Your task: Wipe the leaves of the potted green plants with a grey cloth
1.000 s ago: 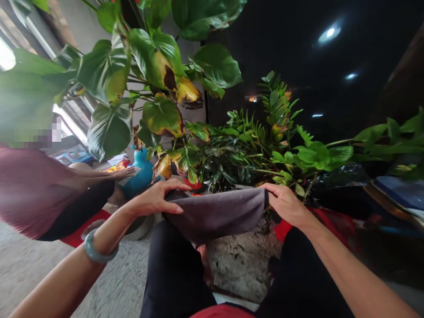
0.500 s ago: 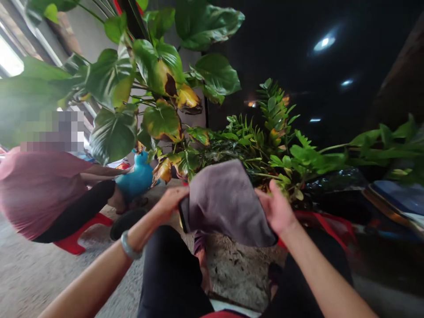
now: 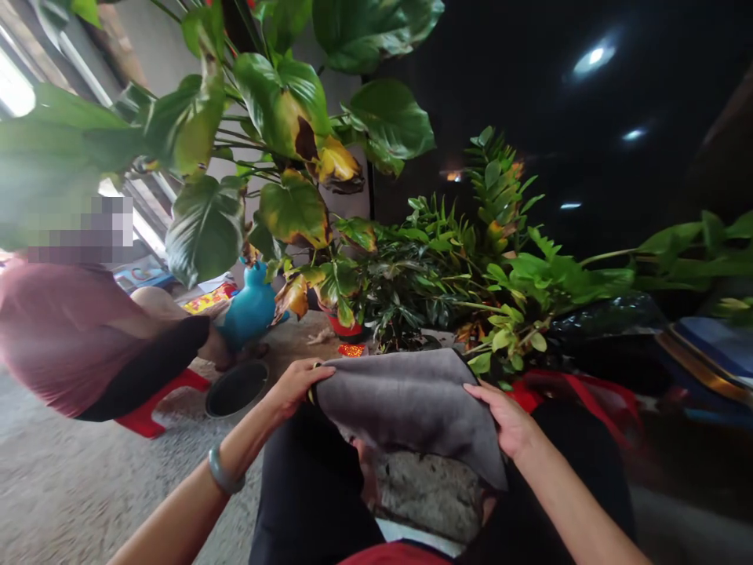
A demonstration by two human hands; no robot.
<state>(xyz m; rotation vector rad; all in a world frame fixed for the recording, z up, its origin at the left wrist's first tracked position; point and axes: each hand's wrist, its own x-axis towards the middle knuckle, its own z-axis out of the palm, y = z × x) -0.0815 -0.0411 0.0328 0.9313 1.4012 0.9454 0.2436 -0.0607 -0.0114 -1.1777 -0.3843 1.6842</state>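
A grey cloth (image 3: 405, 400) with a dark edge is stretched between my two hands, above my knees. My left hand (image 3: 297, 388) pinches its left upper corner, thumb on top, and a bangle circles that wrist. At the right edge of the cloth, my right hand (image 3: 503, 416) grips it with the thumb on the near face and the other fingers mostly hidden behind. The cloth hangs down between my legs, its lower part drooping to the right.
Leafy potted plants (image 3: 412, 259) stand close in front. To the left, a person in a pink shirt (image 3: 76, 337) sits on a red stool (image 3: 144, 416) beside a dark basin (image 3: 238, 388) and a blue rounded object (image 3: 250, 306). A red bag-like thing (image 3: 580, 392) lies right.
The cloth has come down and spread out flatter toward my lap, with both hands lower. The dark basin shows more fully now.
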